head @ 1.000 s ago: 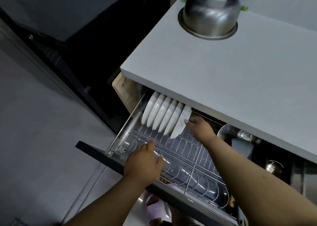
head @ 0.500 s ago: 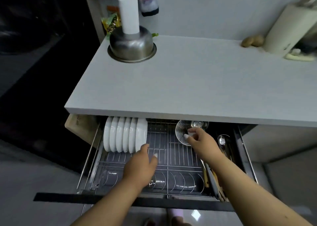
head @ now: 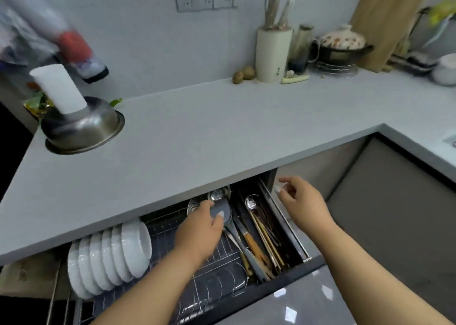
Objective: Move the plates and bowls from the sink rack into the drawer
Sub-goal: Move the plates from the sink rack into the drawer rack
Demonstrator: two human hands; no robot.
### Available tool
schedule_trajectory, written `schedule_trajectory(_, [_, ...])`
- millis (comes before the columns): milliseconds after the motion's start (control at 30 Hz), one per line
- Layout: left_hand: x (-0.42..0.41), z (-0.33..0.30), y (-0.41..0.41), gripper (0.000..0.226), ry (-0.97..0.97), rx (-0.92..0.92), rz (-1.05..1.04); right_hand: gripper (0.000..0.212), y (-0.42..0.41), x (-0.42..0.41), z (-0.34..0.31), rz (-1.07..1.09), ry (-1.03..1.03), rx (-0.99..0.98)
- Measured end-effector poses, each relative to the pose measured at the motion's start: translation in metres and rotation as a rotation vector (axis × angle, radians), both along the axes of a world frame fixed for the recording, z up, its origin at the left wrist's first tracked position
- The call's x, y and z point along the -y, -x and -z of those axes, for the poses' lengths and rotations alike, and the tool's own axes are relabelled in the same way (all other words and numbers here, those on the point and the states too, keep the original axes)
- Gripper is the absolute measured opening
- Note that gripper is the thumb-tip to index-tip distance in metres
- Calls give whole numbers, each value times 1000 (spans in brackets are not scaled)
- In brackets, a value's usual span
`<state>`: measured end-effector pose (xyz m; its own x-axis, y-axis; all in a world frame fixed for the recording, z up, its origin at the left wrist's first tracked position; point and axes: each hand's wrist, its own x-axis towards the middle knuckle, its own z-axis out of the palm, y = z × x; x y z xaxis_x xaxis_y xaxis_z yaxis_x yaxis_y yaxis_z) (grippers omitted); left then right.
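Both hands have shifted rightward since half a second ago: the left hand (head: 197,235) has left the wire rack beside the plates and now reaches to the grey spoon (head: 223,213), while the right hand (head: 299,202) has come off the ribbed glass dish and hangs outside the drawer's right wall.

Nearest, the open drawer (head: 283,271) shows under the tabletop's front edge. At its left end six white plates (head: 111,255) stand on edge in a tight row in the wire rack (head: 217,282), leaning against one another; no bowl can be made out among them. The rack slots right of the plates hold nothing. Along the drawer's right side a narrow compartment holds cutlery (head: 261,240): a metal spoon, chopsticks and wooden handles, too jumbled to count.

The left hand's fingers (head: 220,215) curl around the grey spoon's head, thumb over it, a loose grasp rather than a clench. Behind them the ribbed glass dish (head: 193,205) and a metal ladle (head: 218,195) are half hidden by the tabletop edge. The right hand's fingers (head: 283,189) are relaxed and slightly spread, holding nothing.

Farther, on the tabletop (head: 222,139), one upturned steel bowl (head: 81,127) sits at the left edge with a white cup (head: 59,90) standing on it. Along the back edge stand two potatoes (head: 243,74), a utensil holder (head: 272,53), a lidded pot (head: 341,45) and a wooden board (head: 385,21) leaning on the wall.
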<state>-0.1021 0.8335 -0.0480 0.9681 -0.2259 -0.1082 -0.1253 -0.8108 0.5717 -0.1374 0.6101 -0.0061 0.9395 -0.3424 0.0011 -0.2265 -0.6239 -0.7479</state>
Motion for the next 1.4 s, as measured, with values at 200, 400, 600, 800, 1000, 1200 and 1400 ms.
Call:
schedule_trajectory(200, [117,-16,0,43,-38,45,176,25,41,107,-14,126,15,41])
schedule_trajectory(400, [244,-21,10,44,-46,73,320,14,83,228,-13,278,-21,40])
schedule_trajectory(600, [373,-14,28,41,-20,26,420,7,121,339,-11,419,-49,21])
schedule_trajectory(800, [465,-11,45,38,-68,42,525,11,154,411,-15,542,-77,27])
schedule_trajectory(1000, [528,-10,39,41,-117,87,616,12,175,461,-6,659,-134,14])
schedule_trajectory(1200, [598,-3,26,60,-54,138,715,13,186,512,0,773,-170,24])
schedule_trajectory(1400, [679,9,-9,83,-77,175,853,17,163,575,0,873,-142,37])
